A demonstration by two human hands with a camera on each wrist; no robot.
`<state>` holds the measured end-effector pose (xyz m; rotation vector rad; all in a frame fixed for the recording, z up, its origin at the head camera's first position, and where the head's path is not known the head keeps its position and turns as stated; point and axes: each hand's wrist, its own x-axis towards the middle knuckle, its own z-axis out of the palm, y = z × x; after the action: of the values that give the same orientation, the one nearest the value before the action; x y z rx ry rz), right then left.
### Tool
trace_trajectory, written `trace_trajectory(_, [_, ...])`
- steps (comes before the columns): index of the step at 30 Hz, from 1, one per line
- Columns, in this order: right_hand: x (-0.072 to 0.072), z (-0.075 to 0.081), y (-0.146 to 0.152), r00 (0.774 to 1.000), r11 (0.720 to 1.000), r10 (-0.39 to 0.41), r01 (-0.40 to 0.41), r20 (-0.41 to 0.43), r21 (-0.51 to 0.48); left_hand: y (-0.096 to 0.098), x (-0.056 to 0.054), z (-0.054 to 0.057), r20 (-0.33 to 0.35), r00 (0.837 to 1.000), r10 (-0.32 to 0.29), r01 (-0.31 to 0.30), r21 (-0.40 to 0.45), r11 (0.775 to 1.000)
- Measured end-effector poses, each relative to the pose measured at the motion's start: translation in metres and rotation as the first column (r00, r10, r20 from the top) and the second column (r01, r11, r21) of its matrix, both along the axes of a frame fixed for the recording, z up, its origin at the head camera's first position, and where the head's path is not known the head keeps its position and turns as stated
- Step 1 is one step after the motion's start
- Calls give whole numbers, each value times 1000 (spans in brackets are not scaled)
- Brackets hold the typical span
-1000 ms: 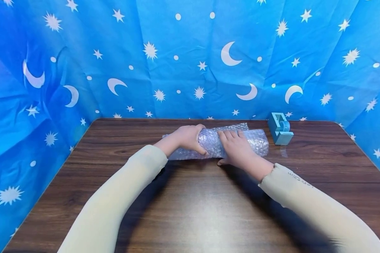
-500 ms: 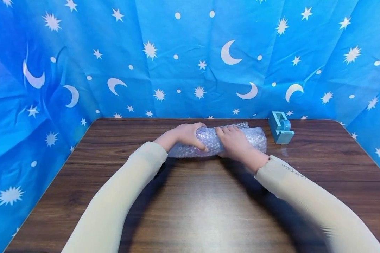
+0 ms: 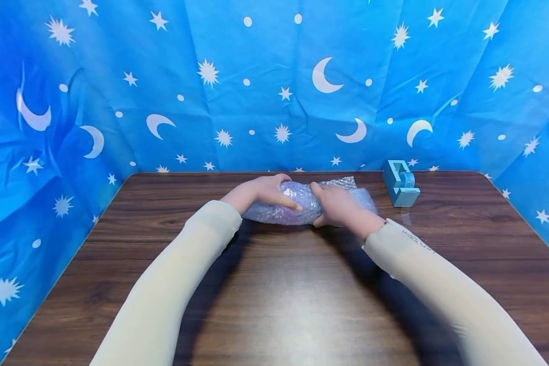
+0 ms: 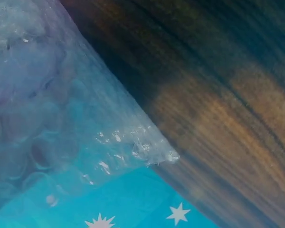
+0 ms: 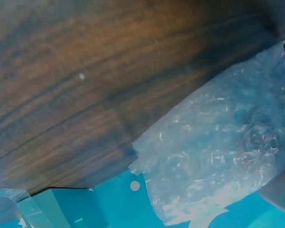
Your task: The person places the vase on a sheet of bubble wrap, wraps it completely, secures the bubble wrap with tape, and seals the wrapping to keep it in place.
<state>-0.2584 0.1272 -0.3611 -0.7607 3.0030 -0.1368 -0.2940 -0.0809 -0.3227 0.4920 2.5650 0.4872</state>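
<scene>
A bundle of clear bubble wrap [image 3: 297, 207] lies near the far edge of the table, with a loose flap behind it. My left hand [image 3: 266, 191] grips its left part, thumb along the near side and fingers over the top. My right hand [image 3: 340, 205] grips it right of the middle, thumb low at the front. Something pale purple shows faintly through the layers. In the left wrist view one wrap corner [image 4: 109, 137] sticks out over the wood. The right wrist view shows the other end of the wrap [image 5: 204, 142], open and crinkled.
A teal tape dispenser [image 3: 400, 184] stands to the right of the bundle by the far edge, with a small clear tape piece [image 3: 406, 218] on the wood in front. A blue star-and-moon cloth [image 3: 256, 101] hangs behind the brown wooden table [image 3: 279, 284].
My right hand has gone from lying flat over the bundle to gripping it, shifting a little left. The wrap's right end looks narrower and more squeezed. The left hand stays about the same.
</scene>
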Motion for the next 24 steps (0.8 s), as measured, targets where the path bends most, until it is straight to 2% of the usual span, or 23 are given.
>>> trace_trajectory(2, [-4,3,-1,999,1000,2,-2,34,-9,-1,1,2,-26,1000,-1,0,-34,999])
trace_trajectory(4, [-7,6,-1,997,1000,-1,2,71,-13,-2,4,3,-101,994,-40,33,-72,997])
trace_trajectory(6, [-9,9,-2,993,1000,-9,10,114,-14,-2,8,2,-215,970,-117,93,-120,988])
trace_trajectory(8, [-11,11,-2,988,1000,-18,20,155,-7,-1,15,-1,-340,915,-216,159,-186,970])
trace_trajectory(10, [-12,12,-2,981,1000,-29,30,191,1,0,23,-5,-437,848,-298,211,-237,948])
trace_trajectory(12, [-13,13,-2,975,999,-43,42,218,7,4,33,-9,-510,789,-343,233,-267,935])
trace_trajectory(13, [-14,13,-2,972,999,-49,48,228,7,6,37,-10,-534,769,-351,234,-275,932])
trace_trajectory(15, [-15,13,-2,970,999,-54,54,237,7,11,45,-14,-570,749,-339,221,-268,938])
trace_trajectory(18, [-16,14,-2,970,999,-55,53,236,12,17,50,-19,-592,749,-297,186,-243,952])
trace_trajectory(19, [-17,14,-2,969,998,-57,57,241,6,19,51,-21,-596,749,-290,177,-242,954])
trace_trajectory(21, [-19,13,-2,967,998,-61,62,247,4,21,50,-24,-614,736,-284,164,-246,955])
trace_trajectory(24, [-21,14,-3,955,997,-77,83,285,-7,21,45,-28,-639,709,-297,152,-272,950])
